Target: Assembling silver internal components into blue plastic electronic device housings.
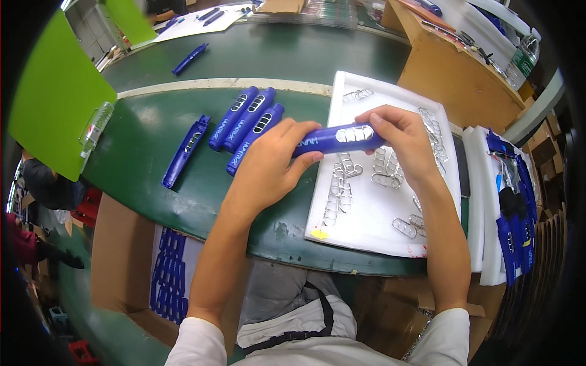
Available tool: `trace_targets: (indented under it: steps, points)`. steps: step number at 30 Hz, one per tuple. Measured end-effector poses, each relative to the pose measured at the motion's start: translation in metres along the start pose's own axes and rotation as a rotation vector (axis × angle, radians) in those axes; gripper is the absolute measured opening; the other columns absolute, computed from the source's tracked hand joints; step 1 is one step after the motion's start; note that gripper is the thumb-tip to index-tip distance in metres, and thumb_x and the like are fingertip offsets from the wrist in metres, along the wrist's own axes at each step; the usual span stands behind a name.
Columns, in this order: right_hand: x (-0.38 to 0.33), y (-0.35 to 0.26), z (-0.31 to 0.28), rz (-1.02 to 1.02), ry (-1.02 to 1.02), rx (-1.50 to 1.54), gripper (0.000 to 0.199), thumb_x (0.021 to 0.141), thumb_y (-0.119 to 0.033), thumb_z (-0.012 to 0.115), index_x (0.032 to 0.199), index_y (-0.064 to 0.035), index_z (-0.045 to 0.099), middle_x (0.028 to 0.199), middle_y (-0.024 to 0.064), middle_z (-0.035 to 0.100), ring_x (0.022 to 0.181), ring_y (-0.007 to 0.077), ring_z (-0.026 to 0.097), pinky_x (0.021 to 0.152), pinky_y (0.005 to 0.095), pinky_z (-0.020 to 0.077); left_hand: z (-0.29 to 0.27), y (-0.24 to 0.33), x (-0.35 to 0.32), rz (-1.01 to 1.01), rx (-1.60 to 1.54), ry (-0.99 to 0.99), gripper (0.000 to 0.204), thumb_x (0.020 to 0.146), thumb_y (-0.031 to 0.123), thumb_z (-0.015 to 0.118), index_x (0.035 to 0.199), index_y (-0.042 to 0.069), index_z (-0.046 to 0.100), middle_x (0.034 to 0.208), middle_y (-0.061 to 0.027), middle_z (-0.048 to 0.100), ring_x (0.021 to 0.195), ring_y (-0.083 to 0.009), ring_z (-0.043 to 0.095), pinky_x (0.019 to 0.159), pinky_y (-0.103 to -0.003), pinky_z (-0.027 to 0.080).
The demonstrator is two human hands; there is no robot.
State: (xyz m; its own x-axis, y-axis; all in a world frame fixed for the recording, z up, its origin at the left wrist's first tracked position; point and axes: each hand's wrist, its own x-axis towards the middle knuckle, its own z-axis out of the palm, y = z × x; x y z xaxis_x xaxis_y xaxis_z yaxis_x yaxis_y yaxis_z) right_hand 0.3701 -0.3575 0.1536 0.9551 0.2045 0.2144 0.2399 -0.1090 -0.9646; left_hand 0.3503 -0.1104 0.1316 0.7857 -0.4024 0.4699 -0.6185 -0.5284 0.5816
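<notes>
1. Casing: blue, held up in front of the body, above the table and over the left part of the white tray.
2. Its long axis runs left to right, close to level in view, right end slightly higher. Silver-filled oval window faces up toward the camera, nearer the right end; the window's length follows the same axis.
3. Left hand: gripping the casing's left end, thumb along the near side; that end is hidden.
4. Right hand: closed about the right end; some fingers hidden.
5. Wire loops lie in clusters on the tray.
6. Three more casings lie side by side left of the tray, far ends angled right; the nearest is partly behind the left hand.
7. Open shell: farther left, roughly parallel to those three.
</notes>
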Motion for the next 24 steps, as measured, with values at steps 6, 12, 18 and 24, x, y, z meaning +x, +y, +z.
trace_targets:
  steps: [6, 12, 18, 24]
  points:
    - [0.005, 0.012, 0.001, 0.050, 0.093, 0.006, 0.033, 0.107, -0.026, 0.049, 0.103, 0.0004, 0.069, 0.083, 0.0084, 0.070, 0.065, 0.0109, 0.066, 0.058, 0.0226, 0.0533, -0.006, 0.000, 0.005, -0.023, -0.013, -0.121, 0.030, 0.098, 0.016, 0.061, 0.124, 0.000, 0.061, 0.101, -0.0182, 0.064, 0.094, -0.0347, 0.063, 0.086, -0.040, 0.048]
    - [0.007, 0.020, -0.004, 0.089, 0.160, 0.009, 0.045, 0.109, -0.037, 0.044, 0.094, -0.0019, 0.067, 0.067, 0.0017, 0.059, 0.049, 0.0062, 0.051, 0.045, 0.0217, 0.0423, -0.018, 0.011, 0.027, -0.157, 0.180, -0.260, 0.032, 0.104, 0.031, 0.053, 0.118, 0.004, 0.062, 0.089, -0.0196, 0.066, 0.085, -0.0373, 0.065, 0.075, -0.046, 0.049]
    - [0.009, 0.026, -0.011, 0.188, 0.206, -0.153, 0.049, 0.107, -0.043, 0.046, 0.089, -0.0017, 0.066, 0.066, 0.0034, 0.059, 0.051, 0.0090, 0.049, 0.051, 0.0267, 0.0419, -0.013, -0.005, 0.036, -0.141, -0.027, -0.375, 0.033, 0.099, 0.029, 0.062, 0.118, 0.003, 0.061, 0.077, -0.0147, 0.062, 0.071, -0.0266, 0.061, 0.066, -0.038, 0.045]
    - [0.008, 0.021, -0.005, 0.177, 0.250, -0.153, 0.041, 0.106, -0.039, 0.051, 0.101, -0.0001, 0.063, 0.073, 0.0046, 0.062, 0.059, 0.0099, 0.055, 0.055, 0.0274, 0.0452, -0.007, -0.025, 0.027, -0.079, -0.123, -0.219, 0.033, 0.096, 0.021, 0.066, 0.119, -0.001, 0.059, 0.075, -0.0125, 0.059, 0.068, -0.0215, 0.057, 0.065, -0.034, 0.044]
